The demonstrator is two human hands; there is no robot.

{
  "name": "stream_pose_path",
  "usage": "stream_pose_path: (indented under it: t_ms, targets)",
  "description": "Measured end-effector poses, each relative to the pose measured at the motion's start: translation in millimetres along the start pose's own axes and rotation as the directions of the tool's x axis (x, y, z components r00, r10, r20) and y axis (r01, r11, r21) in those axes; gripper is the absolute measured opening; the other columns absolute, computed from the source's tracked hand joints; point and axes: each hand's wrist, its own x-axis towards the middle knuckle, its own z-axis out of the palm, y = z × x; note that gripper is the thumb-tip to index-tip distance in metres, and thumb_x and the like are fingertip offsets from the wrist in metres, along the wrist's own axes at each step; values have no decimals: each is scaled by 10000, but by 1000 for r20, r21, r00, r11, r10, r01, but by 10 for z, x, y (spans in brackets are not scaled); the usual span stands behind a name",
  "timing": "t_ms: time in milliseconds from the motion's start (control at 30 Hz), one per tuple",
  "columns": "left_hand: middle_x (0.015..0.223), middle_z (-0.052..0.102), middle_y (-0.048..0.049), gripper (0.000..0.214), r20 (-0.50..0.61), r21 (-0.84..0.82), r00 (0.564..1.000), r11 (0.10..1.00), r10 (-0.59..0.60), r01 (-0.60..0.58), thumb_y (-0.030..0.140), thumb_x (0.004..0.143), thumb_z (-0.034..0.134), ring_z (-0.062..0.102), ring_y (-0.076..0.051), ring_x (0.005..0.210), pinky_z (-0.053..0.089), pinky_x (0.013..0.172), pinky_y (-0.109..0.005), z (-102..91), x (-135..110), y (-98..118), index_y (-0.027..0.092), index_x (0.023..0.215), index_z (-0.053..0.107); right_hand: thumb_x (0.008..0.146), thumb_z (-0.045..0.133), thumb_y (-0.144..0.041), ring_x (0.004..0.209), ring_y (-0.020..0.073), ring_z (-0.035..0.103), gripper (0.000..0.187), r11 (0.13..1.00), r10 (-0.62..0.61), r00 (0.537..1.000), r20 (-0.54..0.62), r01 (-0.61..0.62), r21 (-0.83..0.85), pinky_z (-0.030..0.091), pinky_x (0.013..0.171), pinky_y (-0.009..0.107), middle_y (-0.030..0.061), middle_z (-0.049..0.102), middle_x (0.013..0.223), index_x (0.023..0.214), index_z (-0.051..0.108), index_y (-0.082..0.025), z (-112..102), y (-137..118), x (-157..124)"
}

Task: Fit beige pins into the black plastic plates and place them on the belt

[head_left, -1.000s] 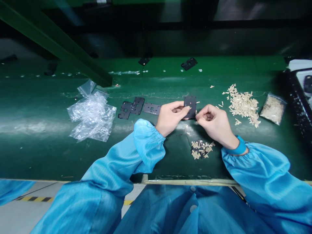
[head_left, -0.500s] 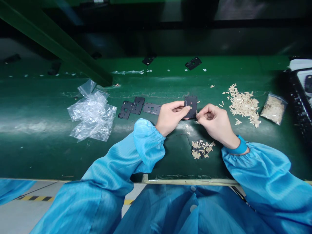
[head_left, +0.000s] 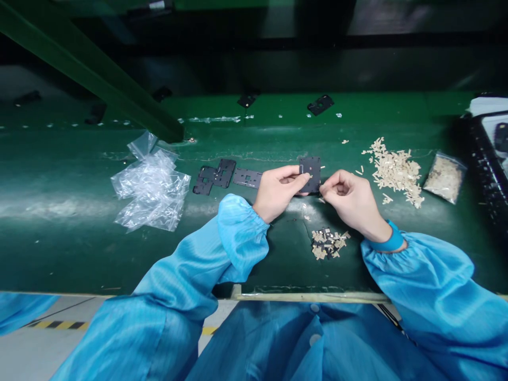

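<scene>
Head view: left grip (head_left: 277, 193) clenched on the left edge of a black plate (head_left: 314, 174), holding it steady over the green surface (head_left: 59, 248). Right grip (head_left: 344, 202) pinched just beside the plate; whether it holds anything, cannot tell. Tan pieces (head_left: 395, 172) lie right of it, a smaller pile (head_left: 327, 243) nearer the body.

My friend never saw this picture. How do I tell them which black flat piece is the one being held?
Find the long green workbench. Near its middle, the person's left hand holds a small, nearly square black plate. It is the only black plate in a hand, while the black plates next to it lie flat on the bench.
</scene>
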Motion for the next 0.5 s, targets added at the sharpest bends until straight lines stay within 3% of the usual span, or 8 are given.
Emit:
stream_pose_path:
  t_ms: [233,500]
  targets:
    - [839,782,-39,321,33,-41,999,999,-27,28,409,725,866,735,-159,729,668,693,-299,-30,5,6,152,903,794,775,762,-270,586,126,552,144,997,7,995,96,-14,69,427,566,269,1,667,686,747,643,-192,-80,-68,33]
    - [879,780,-35,338,154,-142,985,985,-76,98,423,728,877,736,-136,742,652,684,-252,-83,2,25,175,942,792,855,762,-350,530,86,427,225,966,30,965,260,-95,241,321,511,242,-46,545,622,786,625,-185,-172,-124,7]
